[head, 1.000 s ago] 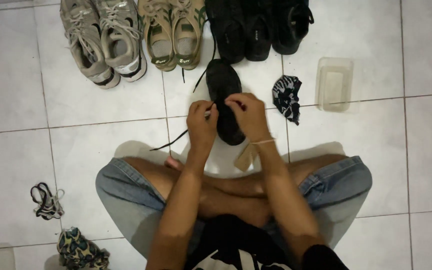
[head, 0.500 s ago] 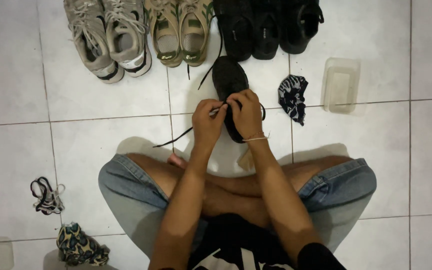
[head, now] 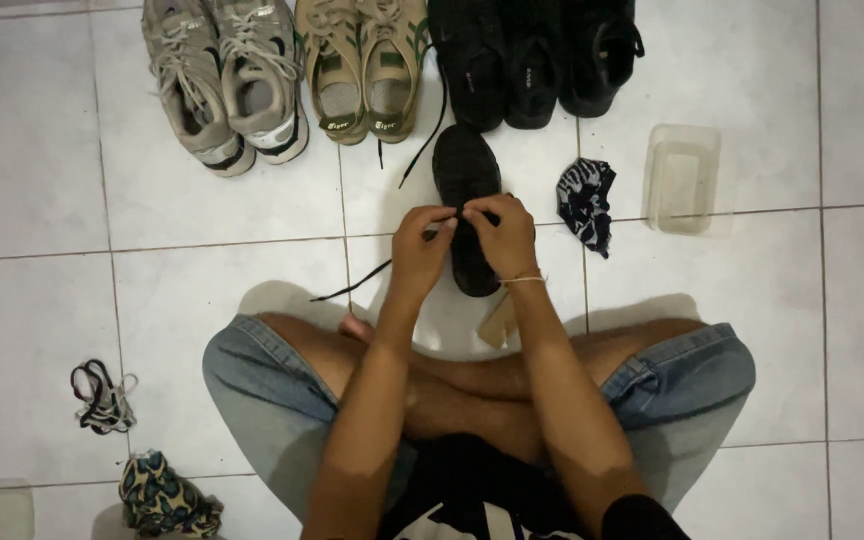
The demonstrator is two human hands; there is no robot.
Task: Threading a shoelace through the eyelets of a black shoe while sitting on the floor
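Here, my left hand (head: 420,240) and right hand (head: 497,228) both pinch the lace (head: 357,287) over the black shoe (head: 467,200) on the floor (head: 202,290).

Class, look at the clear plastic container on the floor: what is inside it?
The clear container looks empty; only white floor tile shows through its base. Glare blurs its corners, so anything tiny there cannot be seen.

You have one package in view: a clear, rectangular plastic container (head: 685,178) on the floor tiles, right of the patterned cloth (head: 584,203). No signs or screens.
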